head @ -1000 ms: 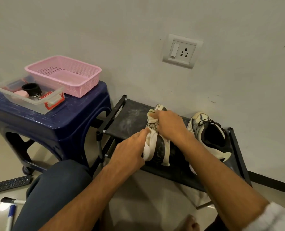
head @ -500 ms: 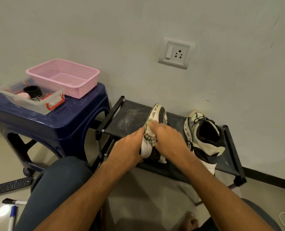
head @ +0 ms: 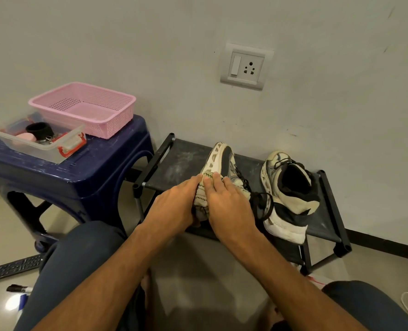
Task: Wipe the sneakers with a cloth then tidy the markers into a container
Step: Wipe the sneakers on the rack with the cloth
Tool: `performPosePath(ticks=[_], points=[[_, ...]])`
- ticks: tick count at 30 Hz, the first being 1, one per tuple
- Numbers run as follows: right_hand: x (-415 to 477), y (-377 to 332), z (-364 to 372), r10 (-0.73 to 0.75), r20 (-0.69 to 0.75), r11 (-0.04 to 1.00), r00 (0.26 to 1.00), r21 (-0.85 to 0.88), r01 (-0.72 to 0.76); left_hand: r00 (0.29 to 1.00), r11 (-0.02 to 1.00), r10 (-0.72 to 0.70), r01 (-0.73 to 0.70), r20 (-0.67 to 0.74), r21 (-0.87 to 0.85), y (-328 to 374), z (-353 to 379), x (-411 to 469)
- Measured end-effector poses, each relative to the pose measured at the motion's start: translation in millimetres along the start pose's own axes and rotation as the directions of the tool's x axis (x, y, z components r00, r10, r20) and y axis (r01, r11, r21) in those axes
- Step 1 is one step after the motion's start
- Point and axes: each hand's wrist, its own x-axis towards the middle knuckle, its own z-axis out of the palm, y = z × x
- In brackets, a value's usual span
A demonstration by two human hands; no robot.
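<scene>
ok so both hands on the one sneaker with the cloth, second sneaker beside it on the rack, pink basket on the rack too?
No: the head view shows the pink basket on the blue stool, left of the rack. The rest holds: left hand and right hand on the sneaker with the cloth, second sneaker beside it on the rack.

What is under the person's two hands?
A pale cloth with dark stitching, pressed by the right hand onto a sneaker lying on its side. That hand and the left hand hide the shoe's rear and most of the cloth.
</scene>
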Motion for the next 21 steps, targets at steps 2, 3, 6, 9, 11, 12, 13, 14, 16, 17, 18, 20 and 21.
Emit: performPosePath(ticks=[2,3,6,9,11,12,13,14,16,17,18,20,21], points=[[-6.7,-3.7,2.9,-0.024,0.009,0.999,1.0,-0.028,0.024,1.0,1.0,0.008,-0.008,0.001,-0.005,-0.5,0.6,-2.0],[-11.8,-4.5,5.0,-0.047,0.015,0.998,0.999,-0.048,0.048,1.0,1.0,0.016,-0.016,0.0,-0.005,-0.5,1.1,-3.4],[-19.3,-2.5,4.4,-0.087,0.018,0.993,0.996,-0.08,0.088,0.999,0.999,0.036,-0.036,-0.015,0.021,-0.6,2.6,-5.0],[-17.1,-0.9,-0.8,-0.105,-0.003,0.99,0.994,-0.094,0.104,0.999,0.999,0.032,-0.032,-0.012,0.017,-0.4,2.5,-3.9],[-17.2,-0.1,-4.5,-0.115,-0.007,0.99,0.993,-0.086,0.114,1.0,1.0,0.025,-0.025,-0.007,0.008,0.3,3.5,-4.1],[-17.6,1.4,-6.9,-0.122,-0.013,0.989,0.992,-0.084,0.12,1.0,1.0,0.018,-0.018,-0.008,0.004,0.3,3.9,-4.3],[-17.9,3.5,-9.4,-0.129,-0.023,0.989,0.991,-0.082,0.127,1.0,1.0,0.011,-0.011,-0.009,0.0,0.4,4.1,-4.1],[-17.1,5.7,-11.9,-0.134,-0.037,0.988,0.99,-0.082,0.131,1.0,1.0,0.004,-0.004,-0.009,-0.004,0.2,4.5,-3.1],[-15.4,8.7,-18.1,-0.136,-0.051,0.987,0.989,-0.089,0.131,1.0,1.0,-0.01,0.01,-0.001,-0.019,-0.3,4.9,-1.2],[-15.1,9.6,-20.4,-0.139,-0.04,0.986,0.989,-0.101,0.134,1.0,0.999,-0.02,0.02,0.007,-0.028,-0.3,5.0,-0.3],[-15.3,11.5,-22.4,-0.141,-0.019,0.984,0.99,-0.108,0.139,0.999,0.999,-0.033,0.033,0.017,-0.036,-0.3,5.1,0.2],[-17.2,20.0,-25.0,-0.121,0.002,0.991,0.993,-0.065,0.121,0.998,0.998,-0.049,0.05,0.029,-0.04,-1.1,5.7,0.9],[-18.7,25.7,-26.0,-0.086,-0.013,0.996,0.996,-0.004,0.086,0.998,0.998,-0.049,0.05,0.034,-0.039,-1.6,5.2,1.1]])
